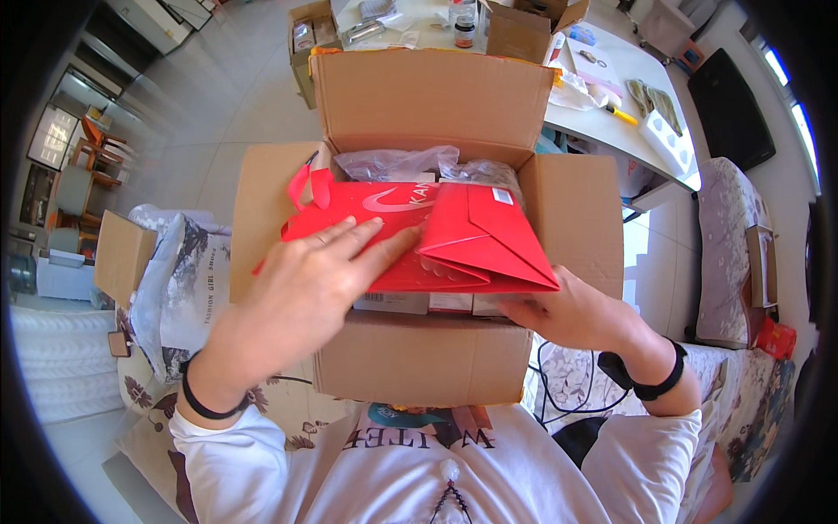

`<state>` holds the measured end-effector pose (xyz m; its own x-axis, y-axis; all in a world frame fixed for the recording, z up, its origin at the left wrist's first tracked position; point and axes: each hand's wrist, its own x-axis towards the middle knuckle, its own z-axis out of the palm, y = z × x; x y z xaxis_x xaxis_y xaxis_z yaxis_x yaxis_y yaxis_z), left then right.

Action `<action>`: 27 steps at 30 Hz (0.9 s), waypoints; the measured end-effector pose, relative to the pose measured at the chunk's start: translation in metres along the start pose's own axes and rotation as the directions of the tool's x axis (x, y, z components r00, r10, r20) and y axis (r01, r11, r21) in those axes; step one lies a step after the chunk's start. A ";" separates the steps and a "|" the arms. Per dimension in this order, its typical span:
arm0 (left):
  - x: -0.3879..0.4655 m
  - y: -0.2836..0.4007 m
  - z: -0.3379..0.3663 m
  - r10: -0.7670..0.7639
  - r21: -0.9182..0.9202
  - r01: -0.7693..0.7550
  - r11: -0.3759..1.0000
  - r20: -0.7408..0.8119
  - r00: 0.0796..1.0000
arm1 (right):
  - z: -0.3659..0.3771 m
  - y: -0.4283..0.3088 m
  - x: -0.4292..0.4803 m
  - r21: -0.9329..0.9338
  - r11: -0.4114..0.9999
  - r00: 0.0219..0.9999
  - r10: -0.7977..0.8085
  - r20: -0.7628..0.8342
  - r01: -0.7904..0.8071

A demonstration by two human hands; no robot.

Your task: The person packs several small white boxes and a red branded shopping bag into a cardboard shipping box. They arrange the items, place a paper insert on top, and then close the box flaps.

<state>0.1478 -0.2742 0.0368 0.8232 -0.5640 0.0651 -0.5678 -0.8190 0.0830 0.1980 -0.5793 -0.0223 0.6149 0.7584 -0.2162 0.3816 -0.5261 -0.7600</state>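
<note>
A flat red paper gift bag (373,226) with its bottom folded over lies across the mouth of an open cardboard box (432,98). My left hand (321,262) rests on top of the bag, fingers apart, with one fingertip at the folded edge. At the lower right corner of the bag, my right hand (569,311) holds it from beneath, its fingers partly hidden. A red ribbon handle (311,187) sticks up at the bag's upper left. Under the bag are small cartons (393,302) and clear plastic wrap (399,162).
Ahead, a white table (628,59) carries another open carton (520,33), a small bottle (464,31), a yellow-handled tool (622,116) and a white power strip (666,141). A printed plastic bag (190,275) lies at left. Black cables (576,409) hang at lower right.
</note>
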 end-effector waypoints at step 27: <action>-0.003 0.014 0.084 -0.170 -0.096 0.203 0.974 0.275 0.946 | 0.020 -0.010 0.017 -0.641 0.762 0.992 -0.126 -0.005 0.094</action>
<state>0.1374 -0.2930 -0.0461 0.8773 -0.4234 -0.2262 -0.3868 -0.9025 0.1893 0.1908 -0.5537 -0.0305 0.5652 0.8169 -0.1153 0.7907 -0.5763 -0.2064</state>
